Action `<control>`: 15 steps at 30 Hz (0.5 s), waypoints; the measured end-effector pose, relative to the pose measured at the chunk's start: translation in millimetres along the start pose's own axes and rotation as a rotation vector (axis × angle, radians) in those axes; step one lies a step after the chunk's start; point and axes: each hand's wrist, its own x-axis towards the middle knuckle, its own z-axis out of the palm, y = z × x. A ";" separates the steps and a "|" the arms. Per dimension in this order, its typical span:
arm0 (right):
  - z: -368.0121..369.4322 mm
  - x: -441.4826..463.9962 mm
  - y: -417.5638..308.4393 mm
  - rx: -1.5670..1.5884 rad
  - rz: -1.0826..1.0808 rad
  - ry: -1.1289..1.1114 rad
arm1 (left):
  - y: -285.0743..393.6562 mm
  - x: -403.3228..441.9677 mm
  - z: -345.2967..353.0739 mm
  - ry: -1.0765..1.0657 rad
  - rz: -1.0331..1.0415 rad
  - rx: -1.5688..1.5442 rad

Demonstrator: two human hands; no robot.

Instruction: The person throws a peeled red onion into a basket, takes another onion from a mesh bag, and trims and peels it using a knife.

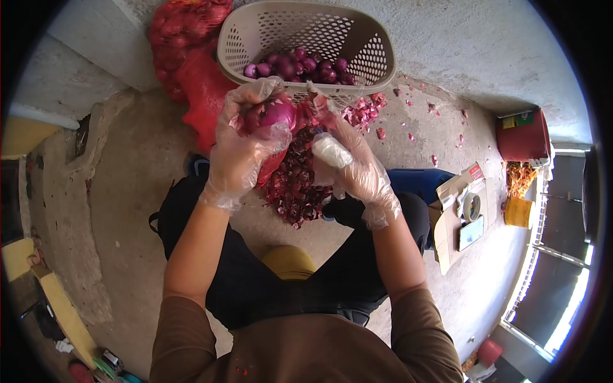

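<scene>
A clear plastic glove covers my left hand point(239, 150), whose fingers are wrapped round a red onion point(276, 115). My right hand point(357, 163), gloved too and with a white wrapping on its thumb, is just right of the onion; its bent fingers pinch reddish skin. Beyond both hands stands a beige perforated basket point(306, 14) holding several purple onions point(327, 75). Loose dark red onion skins point(297, 185) are heaped on the floor below my hands.
Red mesh sacks point(185, 45) of onions lie left of the basket. At the right are a cardboard piece point(440, 239) with a tape roll point(472, 207) and a phone point(471, 234), then a red container point(523, 135). A wall rises behind the basket.
</scene>
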 end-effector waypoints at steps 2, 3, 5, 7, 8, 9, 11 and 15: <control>1.3 -2.1 -5.5 -0.030 0.046 -0.036 | 1.8 -1.5 3.5 0.092 -0.111 -0.090; 0.3 -3.9 -13.0 -0.079 0.092 -0.048 | 3.7 -1.5 6.1 0.107 -0.154 -0.214; -1.7 -0.3 -7.7 -0.279 -0.036 0.024 | 7.7 -1.1 10.4 0.138 -0.238 -0.460; -3.3 9.8 12.8 -0.541 -0.292 0.166 | 7.0 1.4 6.6 0.063 -0.223 -0.491; -2.2 11.9 16.2 -0.656 -0.369 0.235 | 6.4 2.3 5.1 0.026 -0.215 -0.505; 1.5 10.2 11.0 -0.734 -0.352 0.276 | 5.9 2.0 4.6 0.040 -0.202 -0.499; 2.7 8.4 9.1 -0.738 -0.286 0.264 | 5.3 0.9 4.0 0.068 -0.177 -0.486; 5.1 3.6 7.0 -0.355 -0.184 0.061 | 4.3 1.4 8.0 0.086 -0.169 -0.396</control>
